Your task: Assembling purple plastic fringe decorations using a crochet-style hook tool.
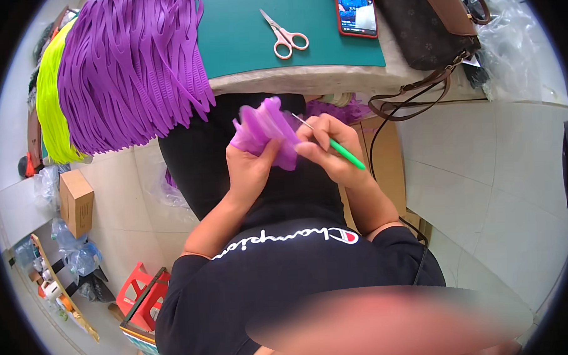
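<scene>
Purple bendy stuff (275, 133) is above the black pants (192, 152) in the head view; the left hand (249, 166) pinches it between thumb and fingers; the right hand (336, 141), just beside it, curls round a green-handled tool (347, 154).

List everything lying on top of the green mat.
Pink-handled scissors and a red-cased phone lie on the green mat. Purple strips cover its left part, so whatever is beneath them cannot be seen. The picture cuts off the mat's far edge.
</scene>
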Demonstrator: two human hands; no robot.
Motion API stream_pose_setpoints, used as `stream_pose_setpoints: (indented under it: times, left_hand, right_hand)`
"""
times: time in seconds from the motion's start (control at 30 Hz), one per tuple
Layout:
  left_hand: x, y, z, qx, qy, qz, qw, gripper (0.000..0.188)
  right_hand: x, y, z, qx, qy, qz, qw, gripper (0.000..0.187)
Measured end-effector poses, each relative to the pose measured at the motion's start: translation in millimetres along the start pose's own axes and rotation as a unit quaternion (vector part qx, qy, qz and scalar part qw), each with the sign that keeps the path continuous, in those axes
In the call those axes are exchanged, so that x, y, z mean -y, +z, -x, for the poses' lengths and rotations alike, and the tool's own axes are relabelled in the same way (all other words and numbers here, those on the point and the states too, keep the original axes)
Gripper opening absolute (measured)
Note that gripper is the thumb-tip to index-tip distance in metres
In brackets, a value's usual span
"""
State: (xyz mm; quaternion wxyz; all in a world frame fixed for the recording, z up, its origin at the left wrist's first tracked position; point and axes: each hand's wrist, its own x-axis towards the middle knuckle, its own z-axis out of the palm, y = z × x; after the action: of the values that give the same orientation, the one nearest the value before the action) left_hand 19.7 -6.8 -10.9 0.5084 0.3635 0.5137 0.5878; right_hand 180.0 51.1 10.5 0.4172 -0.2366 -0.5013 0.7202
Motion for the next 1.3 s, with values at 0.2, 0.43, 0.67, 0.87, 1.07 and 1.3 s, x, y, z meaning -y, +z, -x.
stream_pose_setpoints:
  times: [0.2,0.43,0.67,0.87,1.07,1.3]
  left_hand:
    - [-1,-11,-8,-0.013,0.106,-0.044,0.993,0.063]
    - [-16,-44,-18,-0.129,0.031,0.086,0.987,0.066]
    - [-43,-133,-1,-0.199,0.105,0.089,0.97,0.061]
    - [-55,-163,13,-0.206,0.076,0.041,0.975,0.06]
    - [-55,-88,12,0.071,-0.016,-0.069,0.995,0.062]
    - [-59,-34,1,0.087,-0.025,-0.141,0.986,0.07]
  right_hand:
    - [22,-29,15,0.099,-0.137,-0.113,0.979,0.035]
    - [89,-80,49,0.063,-0.294,-0.309,0.902,0.027]
    - [153,-148,76,-0.101,-0.475,-0.43,0.761,0.017]
    - [162,-175,89,-0.087,-0.504,-0.435,0.741,0.009]
    - [115,-113,61,-0.143,-0.349,0.032,0.926,0.009]
    - [46,-35,18,0.024,-0.107,0.039,0.993,0.068]
